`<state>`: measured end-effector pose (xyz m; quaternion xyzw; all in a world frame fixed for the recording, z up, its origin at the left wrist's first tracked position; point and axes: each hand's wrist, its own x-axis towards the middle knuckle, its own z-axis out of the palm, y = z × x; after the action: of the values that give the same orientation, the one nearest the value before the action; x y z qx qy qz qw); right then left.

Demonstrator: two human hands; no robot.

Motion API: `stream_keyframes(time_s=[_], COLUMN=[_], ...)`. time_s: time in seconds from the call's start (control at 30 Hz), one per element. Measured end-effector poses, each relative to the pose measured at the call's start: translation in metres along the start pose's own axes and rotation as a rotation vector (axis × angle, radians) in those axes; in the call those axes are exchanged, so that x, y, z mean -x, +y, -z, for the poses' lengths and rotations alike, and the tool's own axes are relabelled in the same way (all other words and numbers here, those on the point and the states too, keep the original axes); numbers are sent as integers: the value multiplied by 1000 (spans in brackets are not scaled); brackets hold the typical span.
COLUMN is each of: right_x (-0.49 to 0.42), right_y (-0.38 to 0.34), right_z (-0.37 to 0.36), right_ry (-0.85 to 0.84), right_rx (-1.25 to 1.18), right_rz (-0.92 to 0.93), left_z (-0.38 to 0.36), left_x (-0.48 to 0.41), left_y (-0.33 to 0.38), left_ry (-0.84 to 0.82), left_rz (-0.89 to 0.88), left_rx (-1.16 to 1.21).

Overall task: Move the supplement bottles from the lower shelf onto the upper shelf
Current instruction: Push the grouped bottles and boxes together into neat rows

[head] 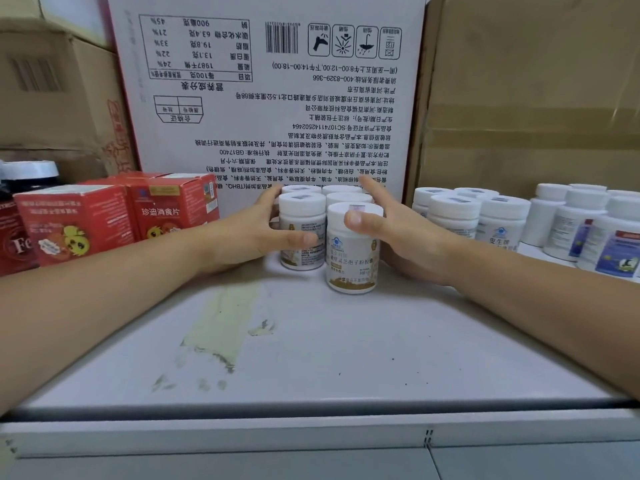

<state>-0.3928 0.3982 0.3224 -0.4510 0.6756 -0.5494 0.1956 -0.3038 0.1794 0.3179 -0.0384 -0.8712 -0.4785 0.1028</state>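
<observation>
Here, a cluster of supplement bottles stood near the back edge of the shelf. The left hand and the right hand pressed its sides, fingers nearly straight, lifting nothing. Perhaps this was already the upper shelf; I could not tell how much was left.

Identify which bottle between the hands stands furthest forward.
The front-right bottle, which the thumb of the right hand touches; the other bottles stand behind it.
</observation>
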Motion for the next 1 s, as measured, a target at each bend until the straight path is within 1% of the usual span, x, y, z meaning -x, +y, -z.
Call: stream_keyframes(time_s=[0.37,0.7,0.77,0.83,0.9,1.0], right_x=[-3,-2,-2,-1,1,2], right_y=[6,3,-1,-9,-20,-36], right_z=[0,-4,-4,-4,-3,-3], right_ry=[-27,15,60,127,176,230], right_rx=[-13,62,54,49,2,-62], right_rz=[13,-3,23,69,102,145], left_z=[0,-1,0,1,5,10], left_x=[2,2,3,6,9,14], left_y=[2,2,2,10,25,53], left_ry=[15,21,40,95,159,186], left_rz=[-11,25,35,47,49,60], left_rx=[-18,-38,-92,-141,-191,-244])
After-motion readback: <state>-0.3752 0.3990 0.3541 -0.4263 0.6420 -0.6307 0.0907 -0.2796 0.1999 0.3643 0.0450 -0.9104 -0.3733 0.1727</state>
